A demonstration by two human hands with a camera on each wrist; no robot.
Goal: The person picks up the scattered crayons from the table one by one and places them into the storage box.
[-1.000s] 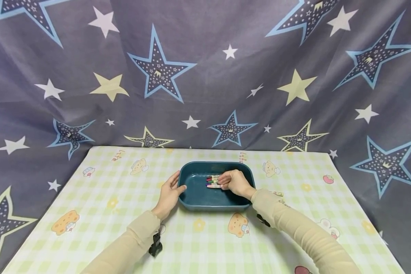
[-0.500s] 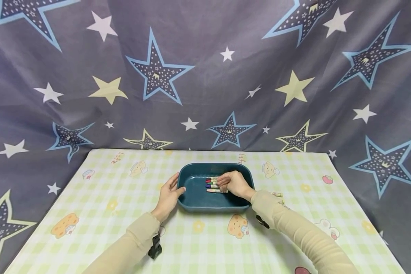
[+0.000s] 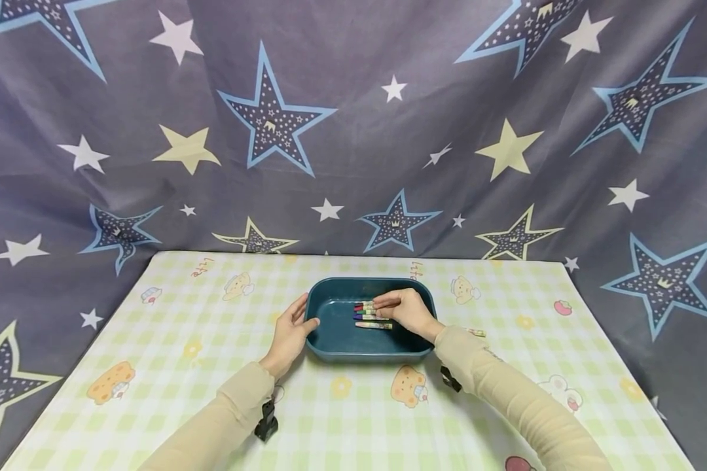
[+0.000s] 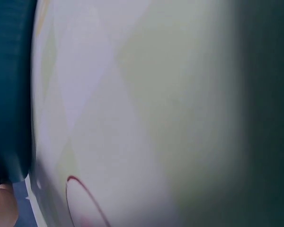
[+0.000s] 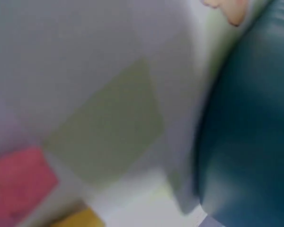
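Tablecloth (image 3: 353, 418); pale crayon (image 3: 374, 325) now fully visible

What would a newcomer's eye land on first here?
Probably the dark curtain covered in big stars, filling the upper part of the head view. Next, the teal tray on the checked tablecloth, with a small row of colourful crayons inside. Then the two hands: the left hand grips the tray's left rim, and the right hand reaches inside, fingers at the crayons.
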